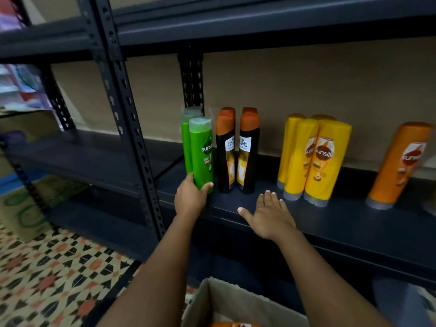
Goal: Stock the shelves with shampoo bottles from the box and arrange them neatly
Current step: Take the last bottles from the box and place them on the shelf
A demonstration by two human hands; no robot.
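My left hand (191, 199) grips the base of a green shampoo bottle (202, 152) standing upright at the left end of the dark shelf (342, 223); a second green bottle (186, 142) stands just behind it. My right hand (269, 214) hovers flat over the shelf's front, fingers spread, holding nothing. Right of the green ones stand black bottles with orange caps (237, 149), then a cluster of yellow bottles (313, 159), then a single orange bottle (398, 164) at the far right. The cardboard box (236, 303) sits open below my arms, with an orange item showing inside.
A perforated metal upright (132, 128) separates this bay from the shelving on the left. Another shelf board (259, 22) runs overhead. Patterned floor tiles (54, 274) and a printed carton (26, 208) lie at the lower left.
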